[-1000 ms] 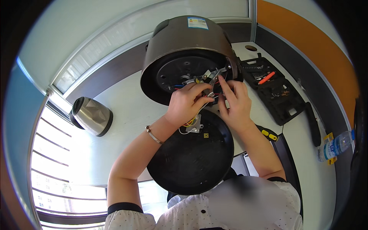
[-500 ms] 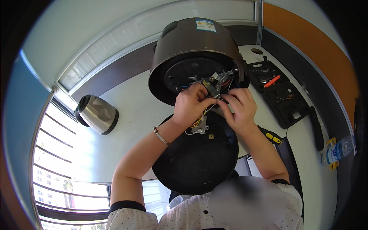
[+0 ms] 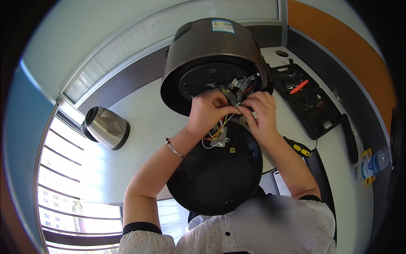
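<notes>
A dark brown electric cooker body [image 3: 207, 46] lies on its side, its open underside toward me. At the lower right of that opening, a small boxy metal part [image 3: 230, 96] hangs among brackets and wires. My left hand [image 3: 206, 112] is closed on this part, thumb and forefinger pinched at its lower end. My right hand [image 3: 261, 114] pinches at the same end from the other side; the fingertips hide exactly what is between them. Red, yellow and white wires [image 3: 218, 132] run down to a metal plate [image 3: 220, 141] on the round black base cover [image 3: 215, 182] below my hands.
A steel kettle [image 3: 108, 129] stands at the left. To the right lie an open black tool case [image 3: 315, 127] with an orange-handled tool [image 3: 299, 86], a yellow-and-black tool [image 3: 301, 149], a long black handle [image 3: 349, 142] and a plastic bottle [image 3: 374, 165].
The cooker and both hands sit slightly farther left in view. My right fingers have drawn in closer and curled more at the metal part. The left hand keeps its grip.
</notes>
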A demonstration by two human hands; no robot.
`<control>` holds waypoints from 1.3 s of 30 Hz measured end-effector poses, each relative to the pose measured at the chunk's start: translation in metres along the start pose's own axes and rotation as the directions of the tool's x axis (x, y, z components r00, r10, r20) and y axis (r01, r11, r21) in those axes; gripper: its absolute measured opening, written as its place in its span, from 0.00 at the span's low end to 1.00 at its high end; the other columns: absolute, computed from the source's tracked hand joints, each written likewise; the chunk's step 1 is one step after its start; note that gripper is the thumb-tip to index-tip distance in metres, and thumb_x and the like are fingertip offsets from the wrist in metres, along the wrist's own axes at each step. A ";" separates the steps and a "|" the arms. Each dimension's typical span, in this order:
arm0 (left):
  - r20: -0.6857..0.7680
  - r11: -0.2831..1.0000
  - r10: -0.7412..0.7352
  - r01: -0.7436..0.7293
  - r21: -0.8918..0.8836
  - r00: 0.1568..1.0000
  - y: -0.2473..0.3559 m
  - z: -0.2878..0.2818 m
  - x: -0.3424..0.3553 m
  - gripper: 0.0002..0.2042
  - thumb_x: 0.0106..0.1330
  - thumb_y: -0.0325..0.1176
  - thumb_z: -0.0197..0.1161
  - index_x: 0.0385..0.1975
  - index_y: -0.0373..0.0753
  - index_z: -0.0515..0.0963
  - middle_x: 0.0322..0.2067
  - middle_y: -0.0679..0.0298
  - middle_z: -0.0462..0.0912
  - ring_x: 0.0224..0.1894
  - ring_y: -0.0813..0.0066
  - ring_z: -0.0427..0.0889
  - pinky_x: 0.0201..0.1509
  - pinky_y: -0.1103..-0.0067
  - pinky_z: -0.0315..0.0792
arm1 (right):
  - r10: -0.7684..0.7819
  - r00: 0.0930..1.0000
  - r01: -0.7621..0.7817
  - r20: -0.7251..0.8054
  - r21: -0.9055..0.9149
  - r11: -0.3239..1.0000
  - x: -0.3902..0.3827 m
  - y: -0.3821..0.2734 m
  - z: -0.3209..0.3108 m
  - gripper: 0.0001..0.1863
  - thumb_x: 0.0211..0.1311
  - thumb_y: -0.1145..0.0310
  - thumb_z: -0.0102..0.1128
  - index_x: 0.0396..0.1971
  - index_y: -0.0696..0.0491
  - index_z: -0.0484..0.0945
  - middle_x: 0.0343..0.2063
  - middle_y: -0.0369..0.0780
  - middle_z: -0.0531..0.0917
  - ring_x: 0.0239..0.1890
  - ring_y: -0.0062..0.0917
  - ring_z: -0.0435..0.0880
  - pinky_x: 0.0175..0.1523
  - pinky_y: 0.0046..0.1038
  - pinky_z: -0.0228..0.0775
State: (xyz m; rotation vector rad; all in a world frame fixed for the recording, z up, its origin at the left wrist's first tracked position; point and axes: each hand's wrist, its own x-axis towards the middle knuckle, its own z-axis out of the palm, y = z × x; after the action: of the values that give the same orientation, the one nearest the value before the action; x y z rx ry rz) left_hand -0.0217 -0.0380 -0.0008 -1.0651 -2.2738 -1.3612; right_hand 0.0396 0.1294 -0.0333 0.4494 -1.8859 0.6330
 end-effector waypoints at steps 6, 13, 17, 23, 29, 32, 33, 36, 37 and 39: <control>0.039 0.997 0.075 -0.075 -0.003 0.996 -0.005 0.001 -0.001 0.13 0.43 0.29 0.76 0.24 0.31 0.79 0.22 0.64 0.79 0.21 0.85 0.76 0.24 0.87 0.69 | 0.018 1.000 -0.018 0.004 -0.017 1.000 -0.001 -0.001 0.000 0.07 0.49 0.68 0.64 0.25 0.54 0.76 0.28 0.36 0.75 0.34 0.32 0.71 0.42 0.31 0.57; -0.020 0.961 0.188 -0.180 0.210 0.982 -0.004 0.004 -0.008 0.10 0.44 0.27 0.73 0.27 0.33 0.82 0.26 0.61 0.80 0.21 0.76 0.79 0.26 0.82 0.72 | 0.049 0.998 -0.049 0.044 -0.004 0.999 0.002 -0.009 -0.004 0.11 0.49 0.63 0.65 0.24 0.54 0.76 0.29 0.37 0.74 0.35 0.32 0.71 0.43 0.32 0.56; 0.004 0.975 0.189 -0.188 0.118 0.982 -0.009 0.003 -0.005 0.09 0.44 0.31 0.72 0.24 0.35 0.82 0.23 0.63 0.77 0.21 0.72 0.77 0.26 0.79 0.71 | 0.072 0.996 -0.073 0.047 0.003 0.997 0.000 -0.006 -0.001 0.10 0.49 0.64 0.65 0.24 0.53 0.75 0.28 0.36 0.74 0.35 0.31 0.71 0.43 0.32 0.57; 0.037 0.970 0.221 -0.223 0.091 0.975 -0.012 -0.001 -0.005 0.08 0.46 0.30 0.71 0.24 0.35 0.81 0.21 0.62 0.76 0.21 0.70 0.76 0.25 0.77 0.71 | 0.068 0.998 -0.068 0.009 -0.014 0.998 -0.003 -0.005 0.003 0.10 0.47 0.66 0.66 0.25 0.53 0.75 0.28 0.36 0.74 0.34 0.31 0.71 0.42 0.32 0.57; 0.131 0.976 0.169 -0.184 0.120 0.977 -0.006 -0.008 -0.004 0.07 0.48 0.29 0.70 0.24 0.36 0.81 0.21 0.61 0.76 0.21 0.68 0.76 0.25 0.76 0.70 | -0.002 1.000 0.000 -0.020 -0.092 0.996 -0.001 -0.006 0.003 0.11 0.46 0.65 0.67 0.25 0.53 0.75 0.28 0.36 0.73 0.34 0.31 0.70 0.41 0.32 0.56; 0.140 0.977 0.143 -0.162 0.135 0.980 -0.004 -0.009 -0.004 0.06 0.48 0.30 0.70 0.25 0.36 0.81 0.21 0.61 0.76 0.22 0.67 0.76 0.26 0.76 0.70 | -0.023 0.999 0.020 -0.029 -0.119 0.993 -0.001 -0.006 0.003 0.11 0.46 0.65 0.67 0.25 0.53 0.75 0.28 0.36 0.73 0.33 0.31 0.70 0.41 0.33 0.56; 0.142 0.978 0.135 -0.155 0.138 0.981 -0.003 -0.010 -0.004 0.07 0.49 0.30 0.69 0.25 0.36 0.82 0.21 0.61 0.77 0.22 0.67 0.77 0.26 0.76 0.71 | -0.033 0.999 0.027 -0.038 -0.128 0.991 0.000 -0.006 0.003 0.11 0.46 0.65 0.67 0.25 0.53 0.75 0.28 0.36 0.73 0.33 0.31 0.70 0.41 0.33 0.56; 0.139 0.974 0.167 -0.185 0.134 0.976 -0.008 -0.009 -0.004 0.07 0.49 0.30 0.69 0.26 0.36 0.82 0.22 0.60 0.78 0.22 0.66 0.77 0.26 0.76 0.71 | -0.041 0.998 0.035 -0.038 -0.143 0.989 0.000 -0.007 0.002 0.11 0.46 0.65 0.67 0.25 0.53 0.75 0.28 0.36 0.73 0.33 0.31 0.70 0.41 0.33 0.56; 0.136 0.970 0.186 -0.204 0.131 0.973 -0.010 -0.009 -0.004 0.07 0.49 0.31 0.69 0.26 0.36 0.82 0.23 0.60 0.78 0.22 0.66 0.78 0.26 0.76 0.71 | -0.041 0.999 0.036 -0.034 -0.146 0.989 0.000 -0.007 0.002 0.11 0.46 0.64 0.67 0.25 0.53 0.75 0.28 0.36 0.73 0.33 0.31 0.71 0.41 0.33 0.56; 0.138 0.970 0.175 -0.195 0.145 0.975 -0.011 -0.009 -0.005 0.07 0.50 0.30 0.69 0.26 0.36 0.82 0.23 0.60 0.79 0.22 0.67 0.78 0.26 0.76 0.72 | -0.044 0.998 0.038 -0.038 -0.152 0.988 0.000 -0.007 0.003 0.11 0.46 0.64 0.67 0.25 0.53 0.75 0.27 0.36 0.73 0.32 0.31 0.71 0.41 0.33 0.57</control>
State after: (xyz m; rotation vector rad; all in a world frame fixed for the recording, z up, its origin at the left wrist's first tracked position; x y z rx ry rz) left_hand -0.0275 -0.0513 -0.0057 -1.3024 -2.2570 -1.0506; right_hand 0.0417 0.1221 -0.0329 0.3731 -1.8656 0.4646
